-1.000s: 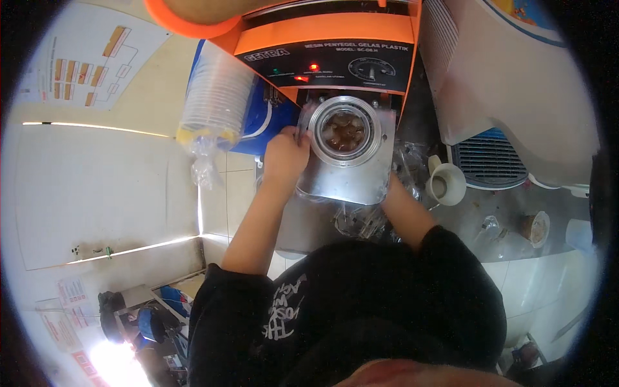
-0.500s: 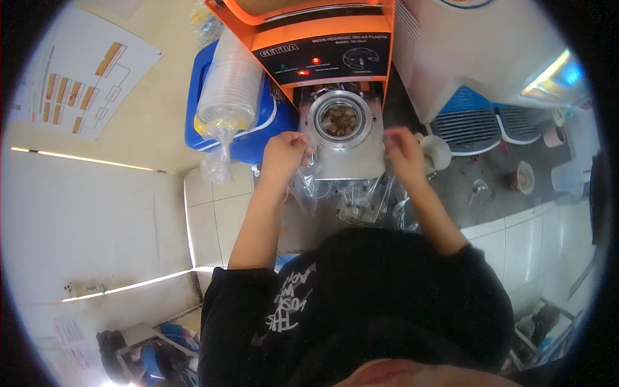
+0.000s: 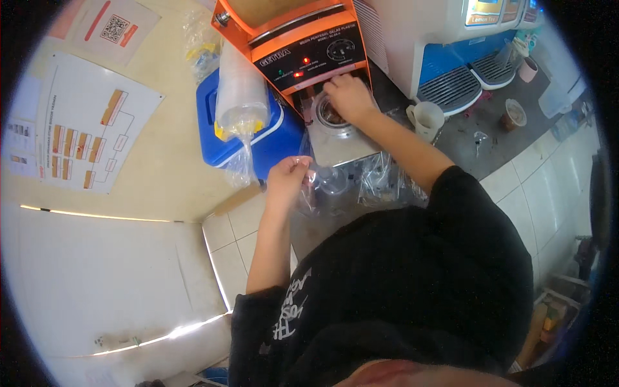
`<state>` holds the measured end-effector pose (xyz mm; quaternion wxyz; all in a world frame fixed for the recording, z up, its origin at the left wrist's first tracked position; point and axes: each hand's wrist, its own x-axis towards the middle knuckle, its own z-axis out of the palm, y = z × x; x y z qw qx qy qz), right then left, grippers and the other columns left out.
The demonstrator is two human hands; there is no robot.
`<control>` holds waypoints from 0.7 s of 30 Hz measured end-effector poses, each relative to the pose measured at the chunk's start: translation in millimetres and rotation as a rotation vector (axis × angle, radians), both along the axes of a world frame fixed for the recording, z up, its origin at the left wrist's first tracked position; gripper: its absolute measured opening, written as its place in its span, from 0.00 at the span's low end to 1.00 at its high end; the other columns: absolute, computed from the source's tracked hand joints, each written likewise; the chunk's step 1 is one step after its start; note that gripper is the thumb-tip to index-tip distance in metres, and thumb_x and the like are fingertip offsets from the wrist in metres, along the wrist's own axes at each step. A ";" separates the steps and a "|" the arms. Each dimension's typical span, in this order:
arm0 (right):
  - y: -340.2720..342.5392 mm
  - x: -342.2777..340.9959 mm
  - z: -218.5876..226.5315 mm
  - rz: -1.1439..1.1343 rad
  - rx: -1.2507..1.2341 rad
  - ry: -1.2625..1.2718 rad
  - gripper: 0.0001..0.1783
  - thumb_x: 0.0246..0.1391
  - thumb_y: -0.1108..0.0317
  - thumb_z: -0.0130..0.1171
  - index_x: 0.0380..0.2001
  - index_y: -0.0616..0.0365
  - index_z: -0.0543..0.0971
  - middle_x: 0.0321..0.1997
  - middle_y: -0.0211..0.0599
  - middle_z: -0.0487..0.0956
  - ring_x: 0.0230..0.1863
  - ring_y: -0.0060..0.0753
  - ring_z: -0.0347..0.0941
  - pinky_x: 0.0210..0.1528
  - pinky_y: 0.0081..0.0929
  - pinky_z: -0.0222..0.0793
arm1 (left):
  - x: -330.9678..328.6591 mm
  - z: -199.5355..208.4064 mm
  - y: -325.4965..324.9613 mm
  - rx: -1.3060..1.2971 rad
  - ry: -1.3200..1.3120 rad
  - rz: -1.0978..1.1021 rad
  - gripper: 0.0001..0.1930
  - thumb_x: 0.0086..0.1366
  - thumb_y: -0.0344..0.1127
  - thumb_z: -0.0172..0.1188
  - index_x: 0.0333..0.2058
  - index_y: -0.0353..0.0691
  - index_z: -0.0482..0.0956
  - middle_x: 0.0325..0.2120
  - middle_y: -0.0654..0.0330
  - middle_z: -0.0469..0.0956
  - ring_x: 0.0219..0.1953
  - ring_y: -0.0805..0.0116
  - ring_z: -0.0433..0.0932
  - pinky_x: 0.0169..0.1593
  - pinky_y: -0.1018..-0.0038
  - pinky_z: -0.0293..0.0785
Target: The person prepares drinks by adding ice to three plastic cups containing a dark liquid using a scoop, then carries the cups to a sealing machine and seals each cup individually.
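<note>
We apparently tended the cup [image 3: 330,115] — right hand [image 3: 351,101] over it, grip unclear, left hand [image 3: 287,180] pinching clear plastic [image 3: 310,185] — and lifting seemingly called for steadiness.

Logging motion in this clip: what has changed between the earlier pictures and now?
The right hand has moved from beside the right edge of the metal plate, forward and leftward, to over the metal ring and cup. The left hand has drawn back toward the body, by the plate's near left corner, pinching clear film. The cup stays in the ring; the red lights of the orange machine remain lit.
</note>
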<state>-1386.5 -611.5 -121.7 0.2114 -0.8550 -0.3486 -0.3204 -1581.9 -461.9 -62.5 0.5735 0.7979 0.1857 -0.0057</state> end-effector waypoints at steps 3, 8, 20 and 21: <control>-25.6 -3.9 -10.7 -0.062 -0.009 0.103 0.08 0.45 0.70 0.50 0.31 0.54 0.74 0.34 0.40 0.73 0.41 0.42 0.71 0.40 0.34 0.69 | -12.9 -16.3 -11.4 -0.067 0.007 -0.014 0.10 0.64 0.32 0.51 0.38 0.31 0.76 0.21 0.61 0.77 0.19 0.76 0.72 0.24 0.82 0.67; -42.3 -23.2 -7.0 -0.107 0.054 0.230 0.08 0.45 0.73 0.49 0.30 0.57 0.74 0.33 0.43 0.75 0.41 0.46 0.72 0.42 0.38 0.69 | -23.4 -41.4 -13.6 -0.119 0.049 -0.022 0.11 0.65 0.34 0.51 0.38 0.32 0.76 0.22 0.59 0.78 0.18 0.76 0.73 0.23 0.81 0.68; -71.7 -79.7 -20.9 -0.050 0.123 0.442 0.06 0.46 0.72 0.50 0.29 0.60 0.73 0.29 0.50 0.74 0.34 0.55 0.73 0.37 0.46 0.68 | -38.0 -67.7 -14.5 0.156 0.046 -0.148 0.12 0.63 0.37 0.53 0.35 0.32 0.76 0.20 0.56 0.80 0.18 0.76 0.74 0.24 0.79 0.68; -73.9 -81.7 -22.5 -0.032 0.137 0.455 0.05 0.47 0.72 0.50 0.29 0.60 0.73 0.29 0.50 0.74 0.34 0.55 0.72 0.37 0.46 0.68 | -40.6 -68.1 -15.7 0.247 0.061 -0.169 0.12 0.63 0.37 0.53 0.35 0.31 0.76 0.20 0.56 0.80 0.18 0.76 0.75 0.24 0.79 0.68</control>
